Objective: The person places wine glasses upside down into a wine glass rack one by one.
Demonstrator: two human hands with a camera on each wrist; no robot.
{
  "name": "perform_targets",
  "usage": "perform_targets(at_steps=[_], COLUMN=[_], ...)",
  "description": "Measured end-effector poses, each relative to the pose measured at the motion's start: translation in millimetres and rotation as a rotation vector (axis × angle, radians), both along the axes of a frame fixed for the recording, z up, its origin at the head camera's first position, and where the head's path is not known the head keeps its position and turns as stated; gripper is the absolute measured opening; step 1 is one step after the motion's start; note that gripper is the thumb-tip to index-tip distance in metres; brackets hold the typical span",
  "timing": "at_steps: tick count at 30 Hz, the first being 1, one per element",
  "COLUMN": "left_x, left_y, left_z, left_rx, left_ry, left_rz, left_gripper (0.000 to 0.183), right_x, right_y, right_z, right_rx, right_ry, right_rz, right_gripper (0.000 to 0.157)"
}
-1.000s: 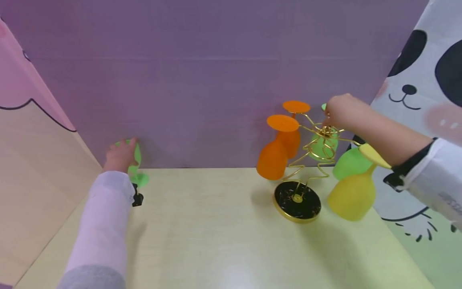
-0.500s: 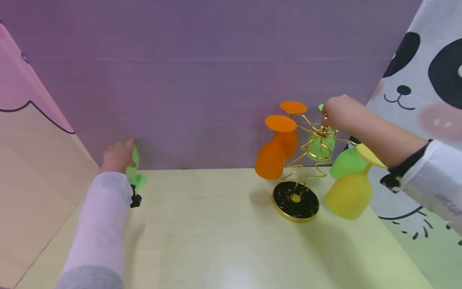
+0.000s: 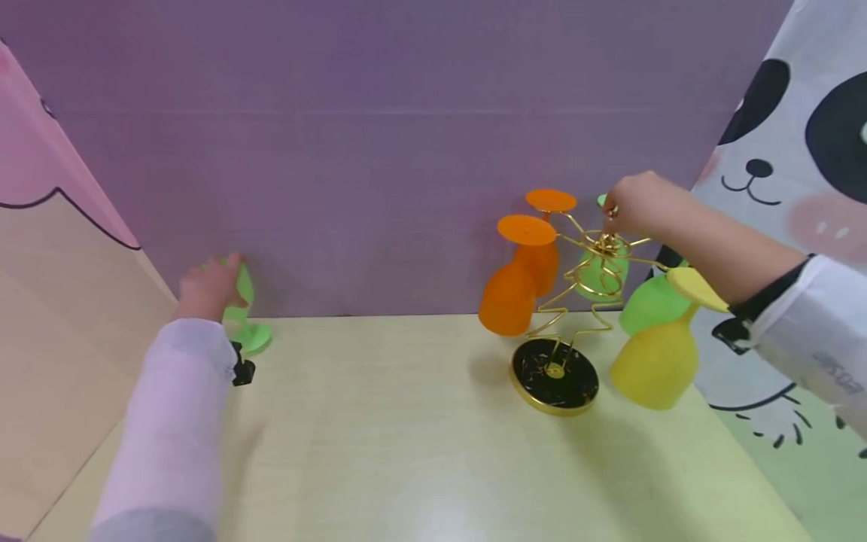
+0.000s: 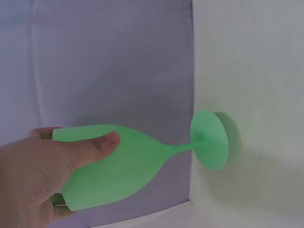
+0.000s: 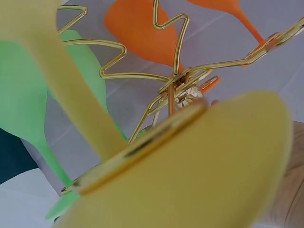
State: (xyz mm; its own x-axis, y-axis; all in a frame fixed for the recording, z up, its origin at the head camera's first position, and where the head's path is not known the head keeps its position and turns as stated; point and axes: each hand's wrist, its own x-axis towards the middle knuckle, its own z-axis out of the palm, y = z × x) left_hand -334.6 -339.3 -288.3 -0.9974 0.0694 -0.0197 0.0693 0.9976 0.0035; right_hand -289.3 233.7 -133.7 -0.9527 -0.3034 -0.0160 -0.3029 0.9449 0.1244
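At the far left of the table, my left hand [image 3: 206, 290] grips a green wine glass [image 4: 133, 166] by its bowl, thumb along the near side. The glass stands upright, its foot [image 3: 256, 339] right at the tabletop by the back wall. On the right, my right hand [image 3: 640, 203] pinches the top of a gold wire glass rack [image 3: 576, 287] with a round black base [image 3: 555, 376]. Upside down on the rack hang two orange glasses [image 3: 508, 301], a yellow glass [image 3: 657, 365] and two green glasses [image 3: 653, 305]. The yellow glass's foot [image 5: 204, 175] hides much of the right wrist view.
A purple cloth wall [image 3: 379, 211] rises along the back edge of the pale wooden table [image 3: 393, 421]. A printed panda panel [image 3: 779, 226] closes the right side, and a pink and beige panel [image 3: 61, 301] the left.
My left hand has moved a little left with the green glass, and more of the glass now shows beside the hand. My right hand stays at the rack's top.
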Motion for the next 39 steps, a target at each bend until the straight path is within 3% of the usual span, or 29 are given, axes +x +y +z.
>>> perform_targets(at_steps=[6,14,22,26,31,39], left_x=[6.2,12.9,31.4,40.2,47.3,58.5], left_y=[-4,10,28,33,43,68], left_z=[27.7,65.9,107.4,123.4,128.1,113.2], left_rx=[0.079,0.124,0.191,0.256,0.395,0.824], left_ry=[0.051,0.012,0.099,0.170,0.248,0.338], left_rz=[-0.017,-0.054,-0.063,-0.069,-0.072,-0.047], left_gripper=[0.084,0.093,0.099,0.102,0.106,0.094], right_x=[-2.6,-2.3,2.0,7.2,20.0,44.6], right_y=[1,8,12,11,5,-19], right_z=[2.5,0.8,14.6,21.4,23.6,21.4], right_rx=[0.003,0.009,-0.080,-0.176,-0.358,-0.671], right_ry=[-0.011,-0.035,-0.060,0.011,0.135,0.195], right_rz=[-0.002,-0.006,-0.098,-0.079,-0.001,0.115], right_gripper=[0.036,0.040,0.084,0.098,0.098,0.091])
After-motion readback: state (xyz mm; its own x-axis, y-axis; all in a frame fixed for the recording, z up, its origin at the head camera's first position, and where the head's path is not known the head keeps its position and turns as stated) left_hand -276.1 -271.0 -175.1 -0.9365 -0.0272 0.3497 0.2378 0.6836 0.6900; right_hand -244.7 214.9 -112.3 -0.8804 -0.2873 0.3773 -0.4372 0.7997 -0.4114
